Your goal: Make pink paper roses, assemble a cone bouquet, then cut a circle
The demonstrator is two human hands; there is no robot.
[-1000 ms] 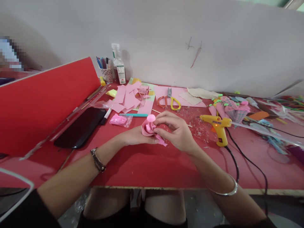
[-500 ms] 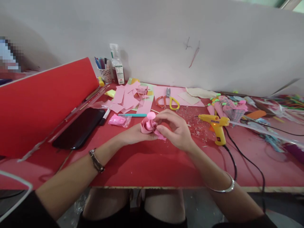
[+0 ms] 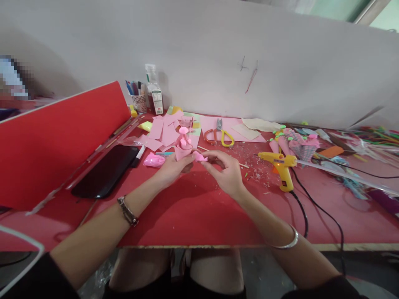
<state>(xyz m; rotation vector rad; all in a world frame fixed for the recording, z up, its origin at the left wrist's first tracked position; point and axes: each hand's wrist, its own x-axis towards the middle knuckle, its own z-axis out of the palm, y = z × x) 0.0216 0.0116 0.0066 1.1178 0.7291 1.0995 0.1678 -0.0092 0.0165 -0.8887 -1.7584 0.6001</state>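
Centre of frame, just above the middle. Left hand (image 3: 170, 168) pinches the base of a pink paper flower (image 3: 183, 146), fingers closed on it. Flower stands roughly upright, long axis vertical, rolled bud end pointing up toward the wall. Right hand (image 3: 225, 172) just beside it, fingertips (image 3: 205, 160) narrowed on a small pink petal piece (image 3: 198, 156) at the flower's lower right. Yellow glue gun (image 3: 279, 164) lies well right on the red table (image 3: 199, 211); black phone (image 3: 106, 170) at left.

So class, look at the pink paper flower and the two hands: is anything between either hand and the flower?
Nothing visible. The left hand grips the pink paper flower at its base, and the right hand pinches a petal beside it.
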